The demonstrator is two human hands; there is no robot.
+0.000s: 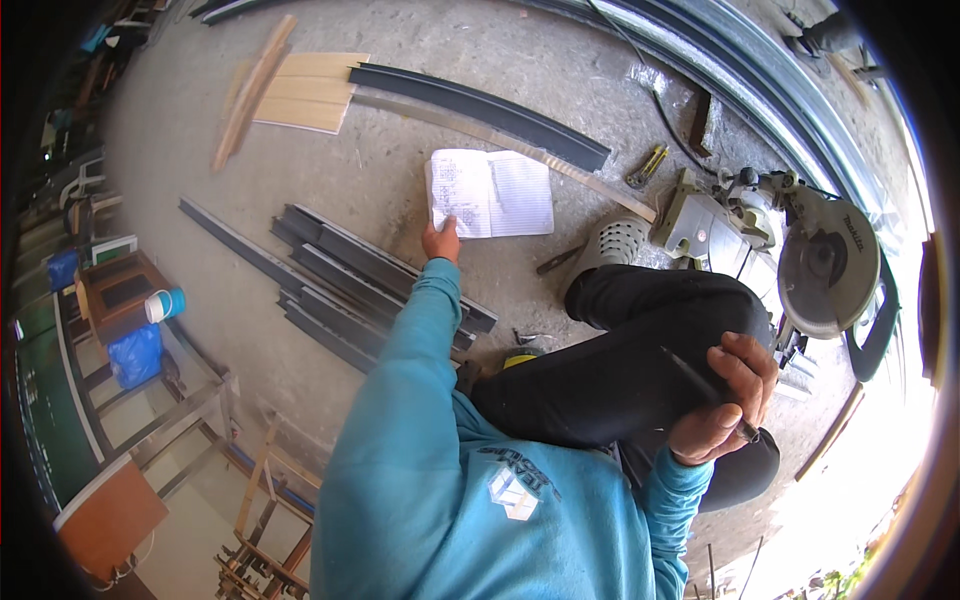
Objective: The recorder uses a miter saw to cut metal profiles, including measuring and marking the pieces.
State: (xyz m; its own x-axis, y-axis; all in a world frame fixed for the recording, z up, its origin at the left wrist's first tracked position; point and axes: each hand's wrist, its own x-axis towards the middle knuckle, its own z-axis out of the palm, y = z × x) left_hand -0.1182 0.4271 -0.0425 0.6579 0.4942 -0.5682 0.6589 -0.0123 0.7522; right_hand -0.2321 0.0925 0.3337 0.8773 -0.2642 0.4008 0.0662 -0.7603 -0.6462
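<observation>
An open notebook (522, 195) with lined pages lies on the concrete floor ahead of me, with handwriting on its left page. My left hand (441, 240) reaches out to the notebook's near left corner, thumb on the page, pinching its edge; the other fingers are mostly hidden. Above my bent knee, my right hand (728, 398) is closed round a slim dark pen (695, 372) whose narrow end points up and left. Dark metal profiles (350, 270) lie in a loose bundle beside and under my left forearm.
A miter saw (820, 260) stands at my right. Near it lie a yellow-black utility knife (647, 167) and a cable (655, 95). Beyond the notebook are another dark profile (480, 112) and a wooden board (310, 92). Long metal profiles (740, 70) run along the far right. A blue-white bucket (165, 304) is at left.
</observation>
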